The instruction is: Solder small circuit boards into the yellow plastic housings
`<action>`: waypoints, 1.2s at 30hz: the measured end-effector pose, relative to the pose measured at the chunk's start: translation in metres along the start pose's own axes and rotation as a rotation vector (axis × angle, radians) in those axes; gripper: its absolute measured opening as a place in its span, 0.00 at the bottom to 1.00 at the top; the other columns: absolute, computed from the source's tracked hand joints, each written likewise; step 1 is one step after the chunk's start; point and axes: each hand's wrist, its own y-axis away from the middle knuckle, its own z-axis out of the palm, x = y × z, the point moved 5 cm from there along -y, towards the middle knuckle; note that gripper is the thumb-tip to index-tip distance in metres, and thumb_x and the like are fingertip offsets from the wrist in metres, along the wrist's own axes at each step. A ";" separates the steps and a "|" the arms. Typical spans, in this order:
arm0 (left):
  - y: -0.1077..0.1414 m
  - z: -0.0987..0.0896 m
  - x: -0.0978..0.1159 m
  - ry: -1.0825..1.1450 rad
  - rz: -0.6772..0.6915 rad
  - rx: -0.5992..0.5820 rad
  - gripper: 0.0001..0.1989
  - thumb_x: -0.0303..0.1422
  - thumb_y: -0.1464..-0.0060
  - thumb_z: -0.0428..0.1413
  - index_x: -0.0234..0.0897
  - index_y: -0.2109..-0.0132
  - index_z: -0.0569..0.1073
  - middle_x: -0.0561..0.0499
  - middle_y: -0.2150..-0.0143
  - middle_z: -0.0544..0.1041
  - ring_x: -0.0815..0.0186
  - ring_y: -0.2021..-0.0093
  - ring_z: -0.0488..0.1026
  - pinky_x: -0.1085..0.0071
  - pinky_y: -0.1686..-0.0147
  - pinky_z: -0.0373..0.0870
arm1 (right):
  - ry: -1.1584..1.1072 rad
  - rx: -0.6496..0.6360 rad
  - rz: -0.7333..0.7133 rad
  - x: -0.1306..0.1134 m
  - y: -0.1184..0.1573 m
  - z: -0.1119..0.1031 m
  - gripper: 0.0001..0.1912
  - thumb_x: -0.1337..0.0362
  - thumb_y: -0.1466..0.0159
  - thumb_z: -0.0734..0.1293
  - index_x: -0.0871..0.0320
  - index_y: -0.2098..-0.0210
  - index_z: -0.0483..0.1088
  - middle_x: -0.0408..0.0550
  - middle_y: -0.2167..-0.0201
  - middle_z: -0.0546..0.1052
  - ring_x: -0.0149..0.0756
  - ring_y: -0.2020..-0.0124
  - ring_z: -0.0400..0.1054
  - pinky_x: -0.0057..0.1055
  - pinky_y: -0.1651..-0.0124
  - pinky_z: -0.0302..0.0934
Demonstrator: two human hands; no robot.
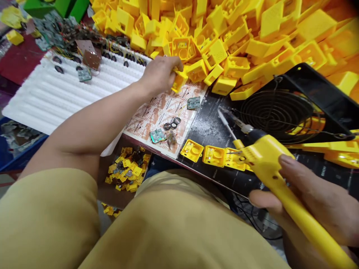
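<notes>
My left hand (160, 74) is closed on a small yellow plastic housing (180, 80) at the near edge of a big heap of similar housings (218, 52). In my right hand (314, 194) is a yellow soldering gun (269, 157), its metal tip and a thin tube pointing up and left above the black mat. Beneath the gun's nose runs a row of open yellow housings (192, 150) along the bench edge, partly covered by it. Left of them, on a patterned sheet, lie a green circuit board (157, 136) and small round black speakers (172, 123). Another circuit board (193, 103) rests farther back.
A black fan (269, 112) with a wire guard stands on the right of the mat (209, 123). White ridged foam (56, 99) at left carries wired boards and speakers. Below the bench edge, a box (112, 194) holds yellow parts.
</notes>
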 end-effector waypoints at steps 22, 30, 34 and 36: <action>0.014 0.027 0.024 -0.138 0.134 -0.330 0.17 0.35 0.43 0.52 0.37 0.49 0.77 0.42 0.49 0.77 0.52 0.45 0.72 0.61 0.48 0.67 | 0.260 -0.210 -0.140 0.024 -0.064 0.078 0.18 0.56 0.34 0.67 0.57 0.49 0.63 0.48 0.65 0.73 0.40 0.67 0.71 0.33 0.69 0.63; 0.027 0.007 0.021 0.132 0.250 -0.266 0.09 0.31 0.47 0.54 0.36 0.62 0.79 0.51 0.65 0.79 0.63 0.60 0.76 0.69 0.56 0.68 | 0.163 -0.222 -0.118 0.025 -0.059 0.082 0.16 0.62 0.33 0.65 0.56 0.47 0.60 0.47 0.62 0.73 0.36 0.66 0.71 0.30 0.67 0.65; 0.042 -0.001 0.034 0.384 0.300 -0.108 0.07 0.30 0.48 0.55 0.35 0.66 0.78 0.52 0.67 0.79 0.67 0.63 0.75 0.70 0.57 0.69 | 0.158 -0.166 -0.122 0.025 -0.055 0.082 0.17 0.63 0.33 0.66 0.57 0.47 0.61 0.48 0.62 0.73 0.38 0.63 0.71 0.32 0.63 0.68; 0.045 0.009 0.043 0.546 0.276 -0.090 0.05 0.29 0.50 0.56 0.34 0.67 0.76 0.51 0.67 0.79 0.68 0.64 0.75 0.71 0.59 0.70 | 0.155 -0.149 -0.124 0.024 -0.054 0.083 0.17 0.63 0.33 0.66 0.57 0.47 0.61 0.48 0.62 0.73 0.38 0.63 0.72 0.32 0.63 0.69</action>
